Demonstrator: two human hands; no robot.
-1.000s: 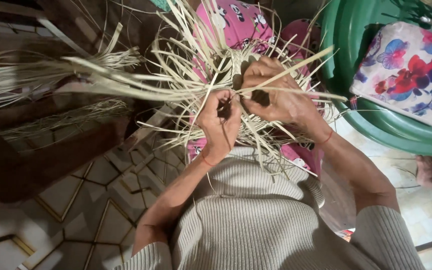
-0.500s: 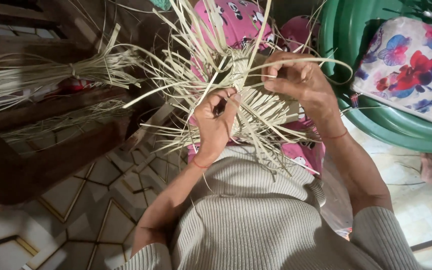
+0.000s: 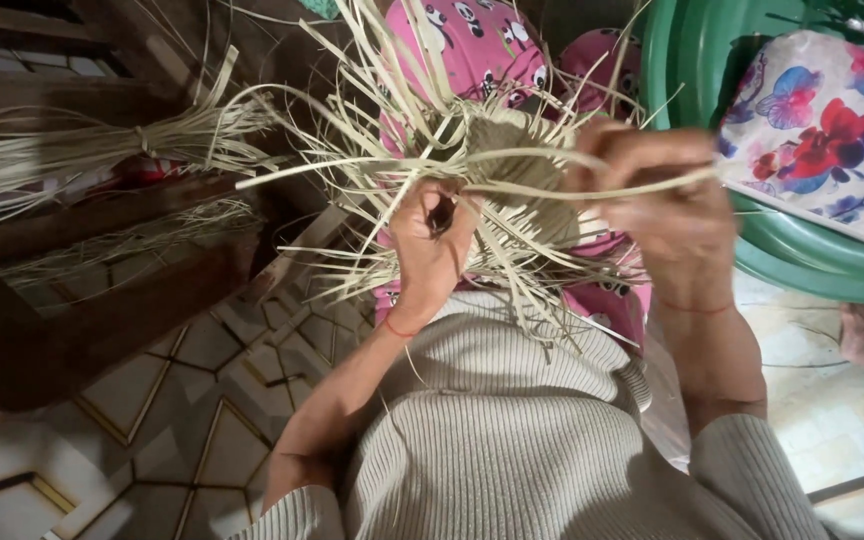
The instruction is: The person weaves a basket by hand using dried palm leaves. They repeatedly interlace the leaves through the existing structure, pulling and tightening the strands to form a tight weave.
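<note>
A half-woven straw piece (image 3: 512,170), pale strips bristling out on every side, sits over the person's lap. The left hand (image 3: 432,240) is clamped on its lower edge; the right hand (image 3: 652,200), blurred, pinches one long strip (image 3: 402,165) crossing the weave. Left of the weave lies a tied straw bundle (image 3: 82,150); right of it, a green plastic basin (image 3: 752,240) holds floral cloth (image 3: 832,130).
</note>
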